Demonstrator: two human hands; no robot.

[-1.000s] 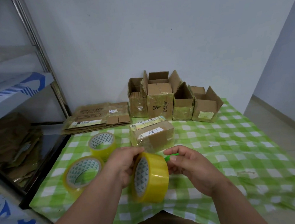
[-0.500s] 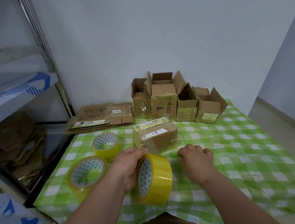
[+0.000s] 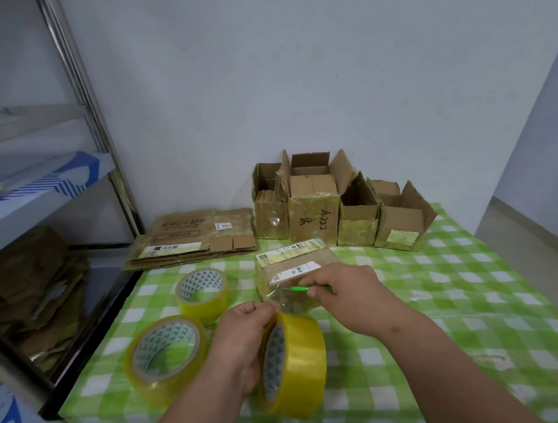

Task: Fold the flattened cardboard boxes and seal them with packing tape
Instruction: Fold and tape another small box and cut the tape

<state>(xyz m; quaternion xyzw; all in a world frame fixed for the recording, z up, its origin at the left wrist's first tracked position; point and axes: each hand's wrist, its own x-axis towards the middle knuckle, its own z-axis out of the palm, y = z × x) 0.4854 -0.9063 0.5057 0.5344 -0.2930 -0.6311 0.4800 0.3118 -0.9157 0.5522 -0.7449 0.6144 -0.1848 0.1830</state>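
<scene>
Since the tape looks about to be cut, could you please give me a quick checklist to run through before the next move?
1. Left hand grips the upright yellow packing tape roll: ok.
2. Right hand holds the slim green cutting tool: ok.
3. Clear tape strip runs from the roll to the small sealed brown cardboard box: cannot tell.
4. Tool tip sits clear of the left fingers: ok.
5. Two spare yellow tape rolls, one and another, lie left of the work area: ok.
6. Stack of flattened cardboard boxes waits at the table's back: ok.
</scene>
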